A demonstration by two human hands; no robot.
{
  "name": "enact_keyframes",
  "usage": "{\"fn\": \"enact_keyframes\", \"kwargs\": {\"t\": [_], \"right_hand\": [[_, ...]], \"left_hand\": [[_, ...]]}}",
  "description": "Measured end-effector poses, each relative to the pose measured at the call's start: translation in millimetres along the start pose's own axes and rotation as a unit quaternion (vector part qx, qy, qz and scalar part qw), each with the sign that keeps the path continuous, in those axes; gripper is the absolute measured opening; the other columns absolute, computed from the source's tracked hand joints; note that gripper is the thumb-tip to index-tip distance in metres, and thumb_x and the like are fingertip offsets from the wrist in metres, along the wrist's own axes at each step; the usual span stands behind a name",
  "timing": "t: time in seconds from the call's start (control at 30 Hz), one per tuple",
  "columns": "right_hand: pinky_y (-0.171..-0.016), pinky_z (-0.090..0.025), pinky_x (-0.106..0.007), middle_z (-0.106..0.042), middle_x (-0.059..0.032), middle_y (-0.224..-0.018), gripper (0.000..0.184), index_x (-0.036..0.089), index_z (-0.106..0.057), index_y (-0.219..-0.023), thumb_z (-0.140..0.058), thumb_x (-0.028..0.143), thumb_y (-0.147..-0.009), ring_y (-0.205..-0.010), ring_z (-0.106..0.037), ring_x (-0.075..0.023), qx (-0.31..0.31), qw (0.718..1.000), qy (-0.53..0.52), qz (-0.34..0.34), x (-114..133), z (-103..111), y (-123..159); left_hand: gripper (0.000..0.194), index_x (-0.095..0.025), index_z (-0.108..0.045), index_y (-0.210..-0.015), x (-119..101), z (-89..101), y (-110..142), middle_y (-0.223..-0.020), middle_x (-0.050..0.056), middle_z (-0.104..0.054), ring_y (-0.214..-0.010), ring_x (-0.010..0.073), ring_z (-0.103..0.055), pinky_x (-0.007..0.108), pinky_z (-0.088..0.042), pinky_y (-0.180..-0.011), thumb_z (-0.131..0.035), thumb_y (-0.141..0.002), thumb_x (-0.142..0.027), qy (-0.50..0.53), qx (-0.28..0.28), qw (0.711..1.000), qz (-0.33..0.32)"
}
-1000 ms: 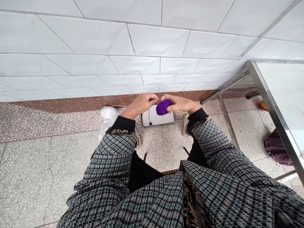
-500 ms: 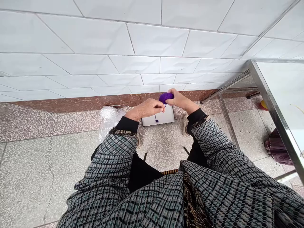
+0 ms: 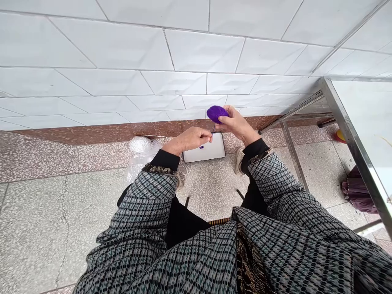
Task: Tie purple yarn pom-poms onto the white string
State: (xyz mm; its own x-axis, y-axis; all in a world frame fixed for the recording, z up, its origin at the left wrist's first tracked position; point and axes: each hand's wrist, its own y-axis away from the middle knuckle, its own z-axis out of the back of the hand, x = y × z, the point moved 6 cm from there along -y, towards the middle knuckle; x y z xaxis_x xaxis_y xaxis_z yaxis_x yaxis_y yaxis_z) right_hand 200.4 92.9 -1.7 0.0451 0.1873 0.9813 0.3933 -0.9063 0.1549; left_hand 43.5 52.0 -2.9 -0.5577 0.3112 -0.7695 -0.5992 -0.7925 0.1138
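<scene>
A purple ball of yarn (image 3: 217,114) is held up in my right hand (image 3: 235,123), its fingers and thumb closed around the right side. From the ball a purple strand (image 3: 213,128) runs down to my left hand (image 3: 192,139), where thumb and forefinger pinch it. Below the hands lies a shallow white box (image 3: 211,150) with a dark rim. A small purple bit of yarn (image 3: 201,147) shows over the box, just under my left fingers; whether it touches the box I cannot tell.
A ball of white yarn (image 3: 140,145) lies on the floor left of the box, with clear plastic (image 3: 137,165) and loose white strands. A metal-framed table (image 3: 355,139) stands at the right. The tiled wall (image 3: 190,85) rises just ahead. Dark purple cloth (image 3: 359,190) hangs or lies under the table.
My right hand has lifted the purple ball up and turned it, away from my left hand. The strand between them is longer. The hanging purple bit below my left hand has risen.
</scene>
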Motion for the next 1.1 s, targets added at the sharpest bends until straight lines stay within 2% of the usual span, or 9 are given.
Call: {"fn": "enact_keyframes", "kwargs": {"t": [0.07,0.13,0.23,0.33,0.4,0.6,0.8,0.97,1.1], "right_hand": [[-0.072,-0.057,-0.03,-0.059,0.0003,-0.093,0.046,0.024,-0.04,-0.103,-0.078,0.027,-0.077,-0.075,-0.063,-0.0135,-0.037,0.994,0.094,-0.037,-8,5,-2],[-0.07,-0.054,-0.031,-0.058,0.0012,-0.086,0.044,0.023,-0.044,-0.102,-0.077,0.019,-0.074,-0.073,-0.06,-0.0151,-0.037,0.974,0.216,-0.055,-11,7,-2],[-0.071,-0.052,-0.033,-0.061,-0.0003,-0.084,0.041,0.022,-0.053,-0.099,-0.077,0.011,-0.068,-0.078,-0.057,-0.0177,0.062,0.94,0.332,-0.053,-11,-2,2],[-0.07,-0.055,-0.031,-0.063,-0.0013,-0.09,0.04,0.022,-0.059,-0.098,-0.08,0.009,-0.066,-0.08,-0.059,-0.0173,0.217,0.933,0.281,-0.062,-13,-17,10],[-0.069,-0.057,-0.029,-0.064,-0.0008,-0.094,0.044,0.021,-0.058,-0.102,-0.083,0.014,-0.067,-0.079,-0.062,-0.0151,0.263,0.946,0.178,-0.059,-11,-21,13],[-0.079,-0.063,-0.027,-0.065,-0.0016,-0.108,0.06,0.024,-0.047,-0.113,-0.09,0.043,-0.076,-0.086,-0.069,-0.0122,0.107,0.989,-0.092,0.031,3,-5,1],[-0.072,-0.056,-0.028,-0.059,0.0028,-0.09,0.046,0.024,-0.042,-0.103,-0.08,0.028,-0.078,-0.074,-0.061,-0.0124,-0.066,0.996,0.065,-0.01,-6,2,-3],[-0.072,-0.045,-0.031,-0.053,0.0034,-0.08,0.04,0.022,-0.045,-0.098,-0.072,0.012,-0.071,-0.074,-0.052,-0.0162,-0.04,0.943,0.323,-0.069,-8,-4,1],[-0.076,-0.045,-0.033,-0.057,-0.0004,-0.088,0.04,0.02,-0.051,-0.099,-0.071,0.009,-0.067,-0.082,-0.054,-0.0186,0.107,0.923,0.364,-0.061,-9,-19,7]], "left_hand": [[0.023,-0.019,-0.075,-0.085,-5,-3.6,2,-0.08,0.003,-0.073,-0.068,0.0146,-0.06,0.03,-0.046,-0.071,-0.056,-0.089,-0.029,0.014,0.026,0.999,-0.014],[0.023,-0.019,-0.076,-0.086,-5,0.9,3,-0.084,0.005,-0.075,-0.071,0.0152,-0.062,0.03,-0.048,-0.071,-0.056,-0.089,-0.029,0.025,-0.001,1.0,-0.015],[0.022,-0.018,-0.075,-0.088,-2,14.7,5,-0.089,0.007,-0.075,-0.077,0.0165,-0.064,0.031,-0.05,-0.075,-0.056,-0.089,-0.028,0.029,-0.084,0.996,-0.002],[0.02,-0.018,-0.073,-0.086,1,23.9,5,-0.091,0.007,-0.074,-0.085,0.0179,-0.064,0.033,-0.051,-0.083,-0.055,-0.089,-0.026,0.032,-0.133,0.991,0.005],[0.019,-0.018,-0.071,-0.084,4,25.9,4,-0.091,0.006,-0.074,-0.087,0.0186,-0.064,0.033,-0.05,-0.084,-0.056,-0.089,-0.027,0.031,-0.145,0.989,0.014],[0.022,-0.018,-0.07,-0.083,6,17.8,1,-0.081,0.003,-0.069,-0.075,0.0163,-0.057,0.032,-0.045,-0.076,-0.053,-0.092,-0.028,0.025,-0.122,0.992,0.021],[0.022,-0.019,-0.074,-0.083,-8,-0.7,0,-0.079,0.002,-0.071,-0.07,0.0148,-0.057,0.031,-0.045,-0.075,-0.055,-0.089,-0.029,0.024,0.01,0.999,-0.018],[0.021,-0.019,-0.075,-0.086,-6,8.1,2,-0.085,0.005,-0.074,-0.074,0.0157,-0.06,0.032,-0.046,-0.076,-0.055,-0.088,-0.027,0.011,-0.035,0.999,-0.02],[0.021,-0.018,-0.073,-0.087,-1,19.8,4,-0.09,0.007,-0.074,-0.081,0.0175,-0.062,0.033,-0.048,-0.081,-0.055,-0.088,-0.027,0.019,-0.099,0.995,0.006]]}}
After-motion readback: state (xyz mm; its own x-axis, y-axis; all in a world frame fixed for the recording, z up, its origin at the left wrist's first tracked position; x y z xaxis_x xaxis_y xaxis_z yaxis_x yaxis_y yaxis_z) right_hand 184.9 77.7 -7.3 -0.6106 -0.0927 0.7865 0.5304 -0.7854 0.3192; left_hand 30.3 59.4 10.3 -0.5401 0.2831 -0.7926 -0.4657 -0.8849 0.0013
